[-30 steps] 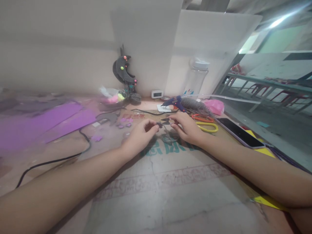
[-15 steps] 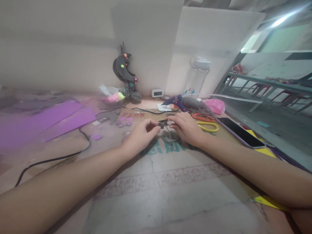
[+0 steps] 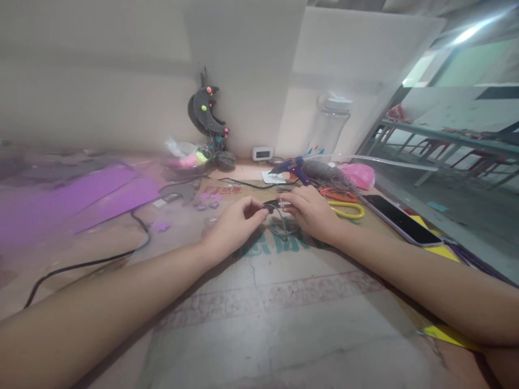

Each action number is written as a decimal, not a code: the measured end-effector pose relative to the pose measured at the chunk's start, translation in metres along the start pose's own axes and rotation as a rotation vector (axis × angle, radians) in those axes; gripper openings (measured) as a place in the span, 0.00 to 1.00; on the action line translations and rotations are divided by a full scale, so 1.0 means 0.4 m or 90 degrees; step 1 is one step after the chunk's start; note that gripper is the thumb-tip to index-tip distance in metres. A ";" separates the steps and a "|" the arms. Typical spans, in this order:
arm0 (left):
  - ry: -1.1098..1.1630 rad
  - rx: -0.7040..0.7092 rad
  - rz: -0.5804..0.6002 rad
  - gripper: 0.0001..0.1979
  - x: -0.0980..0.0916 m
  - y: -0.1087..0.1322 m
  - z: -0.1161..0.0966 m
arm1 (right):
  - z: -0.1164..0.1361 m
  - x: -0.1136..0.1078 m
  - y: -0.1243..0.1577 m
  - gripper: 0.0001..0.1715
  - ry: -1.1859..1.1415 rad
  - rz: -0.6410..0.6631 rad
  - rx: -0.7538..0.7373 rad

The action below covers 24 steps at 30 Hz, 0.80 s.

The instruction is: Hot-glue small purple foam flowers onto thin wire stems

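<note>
My left hand [image 3: 239, 219] pinches the left end of a small dark piece [image 3: 271, 205] between thumb and fingertips. From the other side my right hand [image 3: 314, 213] is closed on the right part of that piece. The fingers cover much of it, so its exact kind cannot be made out. A thin grey cord [image 3: 283, 220] hangs from between the hands and loops on the printed board just below them. Right behind my right hand lies a dark blue glue gun [image 3: 292, 168], with a small red light showing.
Orange-handled scissors [image 3: 337, 195], a yellow handle [image 3: 346, 210], grey yarn [image 3: 324, 173] and a phone [image 3: 399, 219] lie on the right. Purple sheets [image 3: 101, 197] and a black cable [image 3: 81, 266] spread over the left. A dark crescent ornament [image 3: 203, 113] and a clear bottle [image 3: 330, 127] stand behind.
Both hands stay in nearly the same place. My right fingers have shifted very slightly on the dark piece, and the view has moved a touch.
</note>
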<state>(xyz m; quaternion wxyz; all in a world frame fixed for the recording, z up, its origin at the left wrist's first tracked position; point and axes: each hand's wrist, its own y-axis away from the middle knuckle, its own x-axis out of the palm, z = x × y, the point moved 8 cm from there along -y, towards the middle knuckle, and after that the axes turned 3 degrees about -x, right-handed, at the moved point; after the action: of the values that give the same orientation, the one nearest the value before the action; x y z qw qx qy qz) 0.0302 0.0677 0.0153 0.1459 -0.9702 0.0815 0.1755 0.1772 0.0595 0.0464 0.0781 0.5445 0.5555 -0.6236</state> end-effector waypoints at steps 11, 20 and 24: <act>0.023 -0.008 0.008 0.06 0.004 -0.001 0.000 | 0.007 -0.005 0.000 0.13 -0.015 -0.011 -0.014; 0.034 -0.021 0.005 0.08 0.002 -0.002 0.004 | -0.089 0.043 0.019 0.17 -0.109 0.013 0.204; 0.028 -0.012 -0.002 0.08 -0.001 -0.002 0.004 | -0.108 0.073 0.025 0.18 -0.144 0.062 0.227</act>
<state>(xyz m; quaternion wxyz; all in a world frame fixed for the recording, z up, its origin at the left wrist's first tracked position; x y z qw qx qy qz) 0.0294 0.0692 0.0143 0.1355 -0.9752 0.0819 0.1547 0.1983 0.1043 0.0271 0.0724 0.5026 0.3967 -0.7647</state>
